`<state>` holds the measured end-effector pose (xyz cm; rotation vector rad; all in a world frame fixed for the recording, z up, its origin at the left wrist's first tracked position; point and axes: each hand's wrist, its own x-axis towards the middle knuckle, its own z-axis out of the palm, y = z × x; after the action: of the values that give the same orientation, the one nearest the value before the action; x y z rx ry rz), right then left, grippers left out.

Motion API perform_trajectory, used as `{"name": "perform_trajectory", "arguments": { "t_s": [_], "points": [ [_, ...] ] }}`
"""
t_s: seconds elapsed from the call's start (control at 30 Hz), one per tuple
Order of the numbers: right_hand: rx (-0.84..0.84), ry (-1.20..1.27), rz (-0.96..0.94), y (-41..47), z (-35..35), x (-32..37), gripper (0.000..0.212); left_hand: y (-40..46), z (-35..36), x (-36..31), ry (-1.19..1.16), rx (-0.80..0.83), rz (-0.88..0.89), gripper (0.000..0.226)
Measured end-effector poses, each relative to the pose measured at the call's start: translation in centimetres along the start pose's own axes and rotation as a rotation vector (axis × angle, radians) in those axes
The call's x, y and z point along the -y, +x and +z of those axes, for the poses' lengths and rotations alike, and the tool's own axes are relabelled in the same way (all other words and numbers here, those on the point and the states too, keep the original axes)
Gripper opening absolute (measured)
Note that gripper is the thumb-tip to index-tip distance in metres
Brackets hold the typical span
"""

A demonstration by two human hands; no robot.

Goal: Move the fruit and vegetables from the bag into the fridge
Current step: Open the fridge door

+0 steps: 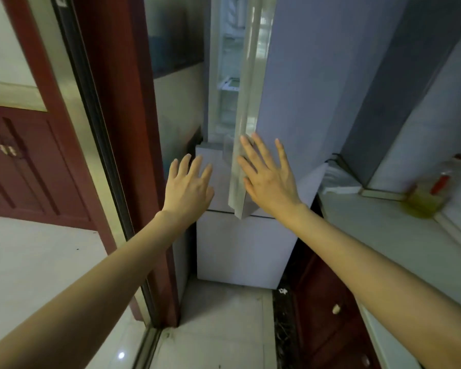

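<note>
Here, fridge door [298, 83] ajar, pale counter [378, 230], tiled floor [224, 323], red-brown door frame [123, 102]

Two bare forearms reached in from the bottom corners, and no sleeve, cuff or glove covered any part that showed. The left hand [188, 182] wore no ring, watch or band, and its wrist was plain. The right hand [268, 177] was equally unadorned, with nothing at the wrist. The fingers [260, 149] were slender, and the nails looked short and unpainted, though the soft focus made that hard to confirm. Both arms were slim, smooth and unmarked along the whole length in view.
</note>
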<state>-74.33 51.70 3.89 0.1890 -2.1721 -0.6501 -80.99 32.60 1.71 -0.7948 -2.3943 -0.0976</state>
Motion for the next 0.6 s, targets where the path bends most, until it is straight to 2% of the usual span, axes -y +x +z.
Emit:
{"name": "perform_trajectory", "arguments": {
  "t_s": [0.13, 0.27, 0.43, 0.6],
  "points": [
    [0.114, -0.042, 0.089, -4.1, -2.7, -1.1, 0.060, -2.5, -1.9, -2.9, -0.008, 0.044, 0.084, 0.053],
    [0.211, -0.013, 0.222, -7.3, -5.6, -2.3, 0.070, -3.3, -4.2, -5.6, -0.032, 0.006, 0.180, 0.053],
    [0.311, 0.011, 0.345, -10.7, -9.6, -4.3, 0.070, -2.3, -7.2, -9.4, -0.084, -0.053, 0.242, 0.053],
    [0.402, -0.076, 0.466, -14.0, -11.7, -6.6, 0.080, -0.9, -8.1, -13.7, -0.180, -0.117, 0.349, 0.048]
  ]
}}
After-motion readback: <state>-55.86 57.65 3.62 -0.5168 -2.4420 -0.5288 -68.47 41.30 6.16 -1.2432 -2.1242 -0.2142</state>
